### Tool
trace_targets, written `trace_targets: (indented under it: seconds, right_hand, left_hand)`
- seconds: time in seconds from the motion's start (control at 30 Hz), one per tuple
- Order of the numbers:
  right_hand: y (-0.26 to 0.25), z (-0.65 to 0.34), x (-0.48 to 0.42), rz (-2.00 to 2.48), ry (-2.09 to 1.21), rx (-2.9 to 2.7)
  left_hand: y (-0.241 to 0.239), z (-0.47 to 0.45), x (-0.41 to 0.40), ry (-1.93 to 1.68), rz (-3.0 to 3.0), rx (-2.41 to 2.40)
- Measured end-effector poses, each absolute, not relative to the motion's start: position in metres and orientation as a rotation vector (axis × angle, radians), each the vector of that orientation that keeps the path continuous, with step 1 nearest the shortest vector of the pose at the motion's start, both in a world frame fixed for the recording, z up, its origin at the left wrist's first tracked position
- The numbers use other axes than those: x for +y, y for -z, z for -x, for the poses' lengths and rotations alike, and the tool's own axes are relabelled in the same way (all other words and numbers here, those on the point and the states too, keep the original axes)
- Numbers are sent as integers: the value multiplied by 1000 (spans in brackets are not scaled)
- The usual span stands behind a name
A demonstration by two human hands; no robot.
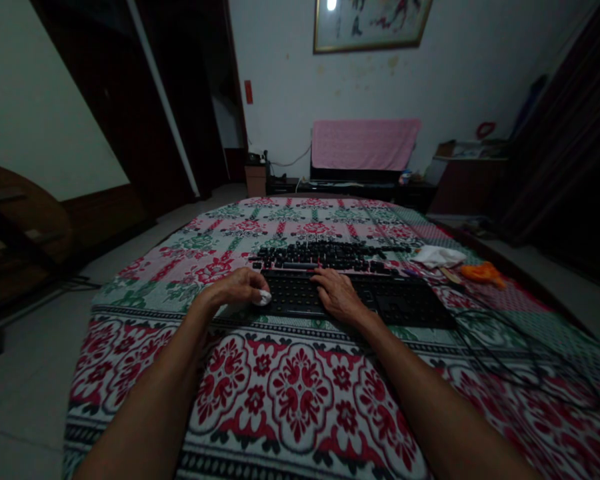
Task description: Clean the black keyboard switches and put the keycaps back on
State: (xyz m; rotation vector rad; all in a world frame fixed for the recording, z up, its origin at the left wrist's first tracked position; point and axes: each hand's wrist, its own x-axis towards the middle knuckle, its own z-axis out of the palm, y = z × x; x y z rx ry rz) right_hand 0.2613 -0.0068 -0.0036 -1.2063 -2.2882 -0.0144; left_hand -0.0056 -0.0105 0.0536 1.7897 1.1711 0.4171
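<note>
A black keyboard base with its keycaps off lies on a red, green and white floral bedspread. Behind it sits a heap of loose black keycaps. My left hand is at the keyboard's left end, fingers curled round a small white wad, perhaps a cloth or wipe. My right hand rests palm down on the keyboard's left half, fingers bent onto the frame with nothing seen in them.
A black cable loops over the bedspread to the right. A white cloth and an orange item lie at the far right. Beyond the bed stand a low unit under a pink cover, a cabinet and a dark doorway.
</note>
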Motion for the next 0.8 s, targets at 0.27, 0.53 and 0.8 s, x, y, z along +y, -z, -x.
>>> trace_targets:
  seconds: [0.27,0.53,0.8]
  right_hand:
    - [2,-261,-8,1202,4,-2288]
    - [2,-261,-10,1205,-37,-2264]
    - [4,-261,-9,1228,-64,-2249]
  left_hand:
    - [-50,-7,-13,-377,-1826,1141]
    - [-51,-10,-14,-368,-1805,1186]
    - [-51,-11,-14,-302,-1821,1183]
